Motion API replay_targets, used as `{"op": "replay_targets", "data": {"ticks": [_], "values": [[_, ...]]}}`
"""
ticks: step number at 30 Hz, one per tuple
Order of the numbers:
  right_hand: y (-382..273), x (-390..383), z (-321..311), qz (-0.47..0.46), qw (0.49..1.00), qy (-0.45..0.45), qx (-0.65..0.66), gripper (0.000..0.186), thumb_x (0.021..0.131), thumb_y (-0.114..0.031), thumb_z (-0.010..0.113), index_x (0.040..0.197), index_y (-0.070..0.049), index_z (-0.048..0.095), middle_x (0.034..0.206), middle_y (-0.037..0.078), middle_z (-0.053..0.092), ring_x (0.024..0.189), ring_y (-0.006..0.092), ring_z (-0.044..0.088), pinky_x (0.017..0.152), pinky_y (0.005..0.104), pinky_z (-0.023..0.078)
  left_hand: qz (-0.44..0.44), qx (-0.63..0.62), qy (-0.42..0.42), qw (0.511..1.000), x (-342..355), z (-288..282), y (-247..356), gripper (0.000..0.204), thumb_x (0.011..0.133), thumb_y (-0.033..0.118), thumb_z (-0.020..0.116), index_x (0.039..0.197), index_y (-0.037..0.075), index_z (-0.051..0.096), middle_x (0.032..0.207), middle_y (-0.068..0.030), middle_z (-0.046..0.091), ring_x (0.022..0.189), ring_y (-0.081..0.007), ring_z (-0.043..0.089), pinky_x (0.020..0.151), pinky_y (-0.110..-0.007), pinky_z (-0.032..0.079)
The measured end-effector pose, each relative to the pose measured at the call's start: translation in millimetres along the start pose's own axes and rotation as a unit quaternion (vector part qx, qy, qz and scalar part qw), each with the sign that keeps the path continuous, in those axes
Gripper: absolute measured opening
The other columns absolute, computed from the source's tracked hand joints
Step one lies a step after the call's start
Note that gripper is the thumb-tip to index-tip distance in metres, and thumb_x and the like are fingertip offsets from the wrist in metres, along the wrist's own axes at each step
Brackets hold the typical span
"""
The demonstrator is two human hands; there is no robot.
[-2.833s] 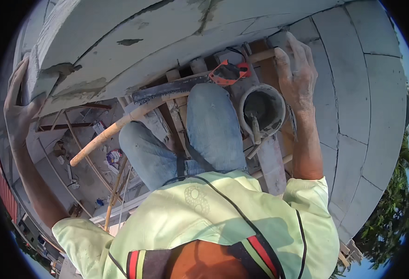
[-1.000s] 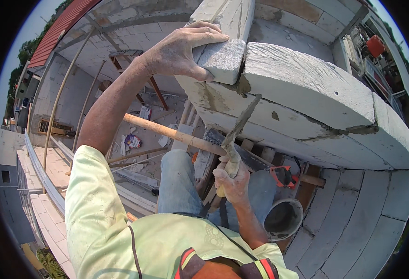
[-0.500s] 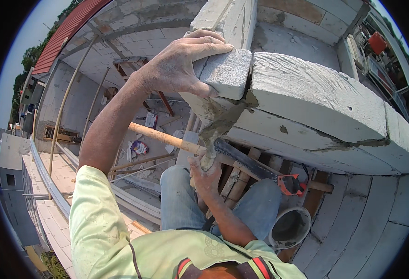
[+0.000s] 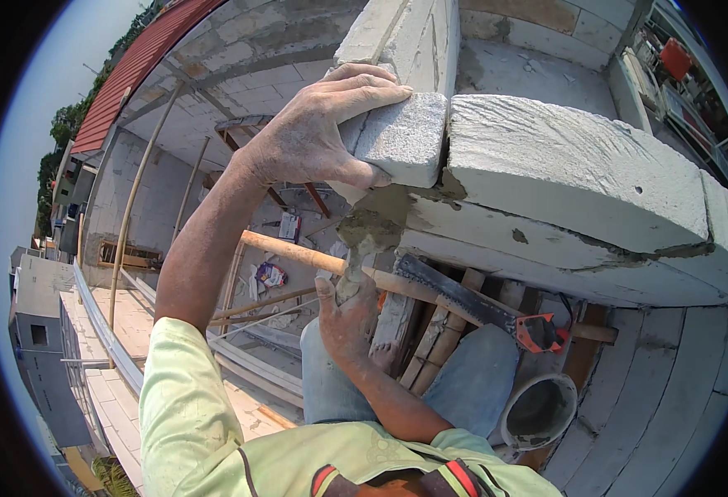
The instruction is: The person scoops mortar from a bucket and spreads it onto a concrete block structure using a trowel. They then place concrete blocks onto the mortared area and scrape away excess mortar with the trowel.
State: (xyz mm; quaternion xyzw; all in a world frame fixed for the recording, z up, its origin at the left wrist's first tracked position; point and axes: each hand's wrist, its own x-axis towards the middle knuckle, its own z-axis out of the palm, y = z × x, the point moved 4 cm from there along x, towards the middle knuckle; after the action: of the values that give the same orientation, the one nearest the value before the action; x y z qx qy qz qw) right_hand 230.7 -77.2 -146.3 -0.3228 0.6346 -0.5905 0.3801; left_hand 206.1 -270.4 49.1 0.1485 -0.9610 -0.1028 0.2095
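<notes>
My left hand [image 4: 323, 124] grips a small pale block [image 4: 409, 137] from its left side, fingers over the top and thumb on the near face. The block sits at the wall corner, with a narrow gap between it and the long block [image 4: 563, 157] on its right. Closed round its handle, my right hand [image 4: 349, 319] holds a mortar-smeared trowel [image 4: 374, 217]. The blade lies against the wall face just under the small block, below my left thumb. Grey mortar [image 4: 449, 184] clings at the foot of the gap.
A handsaw [image 4: 463, 291] with a red-and-black handle lies across wooden poles near my knees. Right of it stands a bucket [image 4: 538, 412] holding grey mortar. A bamboo pole [image 4: 294, 253] crosses behind the trowel. At the left, a rubble-strewn floor [image 4: 298, 286] lies well below.
The trowel has shifted left from the gap to the wall face under the small block, and its blade has turned. My left hand stays on the block. The whole view has shifted slightly.
</notes>
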Motion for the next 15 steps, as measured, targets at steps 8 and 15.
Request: {"op": "replay_targets", "data": {"ticks": [8,15], "values": [[40,-20,-29,0.024,0.999,-0.026,-0.029,0.062,0.092,-0.043,0.070,0.126,0.005,0.051,0.115,0.026,0.057,0.109,0.0412,0.056,0.095,0.0476,0.043,-0.007,-0.004,0.004,1.000,-3,2,-1,0.086,0.049,0.015,0.081,0.132,0.008,0.062,0.130,-0.0083,0.065,0.132,-0.0257,0.051,0.117,-0.044,0.039],[67,-21,-95,-0.063,0.980,0.004,-0.187,0.049,0.087,-0.040,0.075,0.102,0.002,0.056,0.093,0.021,0.055,0.089,0.0406,0.059,0.078,0.0475,0.046,-0.003,0.007,0.007,1.000,-2,2,-7,0.087,0.048,0.016,0.081,0.133,0.009,0.061,0.131,-0.0089,0.063,0.130,-0.0259,0.053,0.117,-0.043,0.039]]}}
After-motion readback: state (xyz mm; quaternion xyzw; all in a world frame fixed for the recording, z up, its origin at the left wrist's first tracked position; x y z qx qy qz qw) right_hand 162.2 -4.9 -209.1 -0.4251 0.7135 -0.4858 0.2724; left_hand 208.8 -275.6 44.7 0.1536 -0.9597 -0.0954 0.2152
